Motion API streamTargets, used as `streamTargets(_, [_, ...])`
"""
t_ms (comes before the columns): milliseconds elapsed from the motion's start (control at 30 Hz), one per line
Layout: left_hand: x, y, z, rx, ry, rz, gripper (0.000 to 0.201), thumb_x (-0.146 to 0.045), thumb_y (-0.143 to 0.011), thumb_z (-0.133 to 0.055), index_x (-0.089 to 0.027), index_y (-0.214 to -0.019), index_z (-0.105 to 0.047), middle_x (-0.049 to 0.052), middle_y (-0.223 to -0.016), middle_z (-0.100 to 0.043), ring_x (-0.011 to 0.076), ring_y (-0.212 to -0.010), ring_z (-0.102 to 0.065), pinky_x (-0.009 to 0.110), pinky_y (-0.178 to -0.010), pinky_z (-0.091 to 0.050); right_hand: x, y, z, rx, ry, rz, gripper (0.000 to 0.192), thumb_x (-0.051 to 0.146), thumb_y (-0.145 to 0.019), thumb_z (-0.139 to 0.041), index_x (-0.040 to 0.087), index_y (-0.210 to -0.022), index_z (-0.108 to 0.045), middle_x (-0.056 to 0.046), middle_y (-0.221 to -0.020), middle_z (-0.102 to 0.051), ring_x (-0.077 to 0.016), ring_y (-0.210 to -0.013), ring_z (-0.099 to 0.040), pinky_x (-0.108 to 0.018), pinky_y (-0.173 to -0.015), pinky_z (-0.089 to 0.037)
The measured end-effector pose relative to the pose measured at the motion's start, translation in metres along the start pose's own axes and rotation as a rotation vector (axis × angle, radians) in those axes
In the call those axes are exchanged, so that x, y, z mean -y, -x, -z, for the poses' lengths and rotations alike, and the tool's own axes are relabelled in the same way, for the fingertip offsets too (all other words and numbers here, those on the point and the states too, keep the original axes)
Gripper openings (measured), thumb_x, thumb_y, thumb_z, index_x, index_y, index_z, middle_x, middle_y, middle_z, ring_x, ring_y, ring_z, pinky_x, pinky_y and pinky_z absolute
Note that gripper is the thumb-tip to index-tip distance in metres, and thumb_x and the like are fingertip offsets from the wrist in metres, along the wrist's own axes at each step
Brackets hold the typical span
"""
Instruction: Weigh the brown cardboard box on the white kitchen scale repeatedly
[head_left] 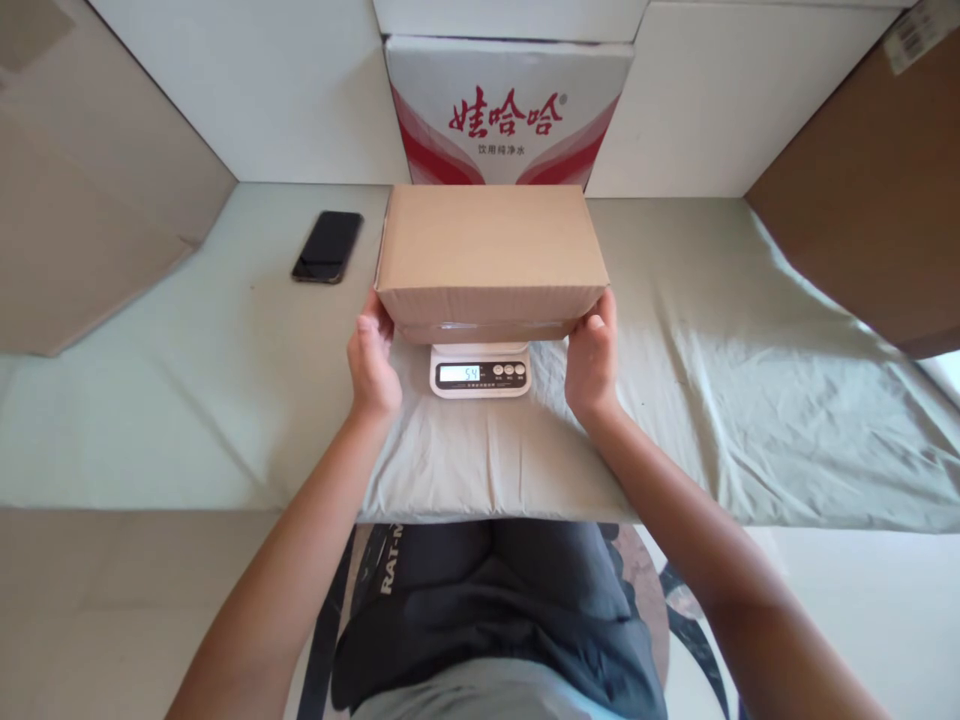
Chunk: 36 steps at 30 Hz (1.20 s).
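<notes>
A closed brown cardboard box point(491, 240) sits on or just above a white digital scale point(480, 390), whose lit display seems to read 54. Clear tape runs along the box's near side. My left hand point(373, 365) grips the box's lower left side, with its fingertips hidden behind and under the edge. On the opposite side, my right hand point(594, 365) holds the lower right corner in the same way. The scale's platform is mostly hidden by the box, so I cannot tell how fully the box rests on it.
A black phone point(328, 246) lies left of the box on the pale green cloth point(675, 400). Behind stands a white and red carton point(510, 90). Large brown cardboard panels point(97, 180) flank the left and right sides. The table's front edge runs below my hands.
</notes>
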<state>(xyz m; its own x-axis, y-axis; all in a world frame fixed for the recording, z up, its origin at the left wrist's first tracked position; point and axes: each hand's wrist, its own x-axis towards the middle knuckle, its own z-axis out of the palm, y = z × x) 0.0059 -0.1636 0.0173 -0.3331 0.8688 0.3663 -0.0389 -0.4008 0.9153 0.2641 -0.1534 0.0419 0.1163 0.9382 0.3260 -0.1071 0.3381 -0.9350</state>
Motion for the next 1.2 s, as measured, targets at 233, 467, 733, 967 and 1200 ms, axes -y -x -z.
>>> streamTargets(233, [-0.003,-0.004,-0.001,-0.014,0.025,0.009,0.078,-0.085,-0.096,-0.042,-0.029,-0.141,-0.071,0.009,-0.157,-0.065,0.0311,-0.159,-0.048,0.049,-0.134,-0.039,0.000,-0.003,0.003,-0.051,-0.024,-0.025,0.071,0.075,-0.086,-0.054,0.041,-0.148,-0.050,0.001,-0.170,-0.048,-0.0326,-0.166,-0.036,-0.062,-0.140,-0.030])
streamTargets(467, [-0.001,-0.007,-0.003,-0.053,0.074,0.036,0.079,-0.083,-0.096,-0.045,-0.024,-0.142,-0.068,0.014,-0.161,-0.061,0.0334,-0.159,-0.047,0.052,-0.135,-0.037,-0.006,-0.008,0.009,-0.106,-0.102,-0.047,0.067,0.072,-0.085,-0.057,0.039,-0.143,-0.052,0.001,-0.170,-0.049,-0.0306,-0.167,-0.037,-0.060,-0.142,-0.026])
streamTargets(733, [-0.003,-0.008,-0.004,-0.089,0.084,0.068,0.088,-0.090,-0.089,-0.049,-0.021,-0.138,-0.071,0.015,-0.155,-0.066,0.0346,-0.157,-0.051,0.049,-0.132,-0.041,-0.015,-0.009,0.012,-0.089,-0.150,-0.054,0.063,0.075,-0.086,-0.058,0.040,-0.138,-0.059,0.001,-0.163,-0.057,-0.0306,-0.164,-0.042,-0.057,-0.141,-0.028])
streamTargets(967, [-0.001,-0.010,-0.004,-0.081,0.079,0.057,0.085,-0.091,-0.089,-0.048,-0.025,-0.137,-0.073,0.012,-0.155,-0.067,0.0331,-0.157,-0.050,0.046,-0.131,-0.042,-0.012,-0.009,0.010,-0.081,-0.171,-0.094,0.057,0.072,-0.085,-0.060,0.037,-0.131,-0.064,0.000,-0.159,-0.061,-0.0318,-0.161,-0.046,-0.059,-0.139,-0.031])
streamTargets(1200, [0.008,-0.012,-0.001,-0.078,0.067,0.047,0.085,-0.091,-0.088,-0.048,-0.024,-0.134,-0.075,0.013,-0.152,-0.069,0.0342,-0.155,-0.053,0.046,-0.129,-0.045,-0.008,-0.009,0.006,-0.096,-0.206,-0.099,0.049,0.067,-0.084,-0.063,0.036,-0.122,-0.065,0.000,-0.151,-0.067,-0.0310,-0.158,-0.050,-0.058,-0.137,-0.035])
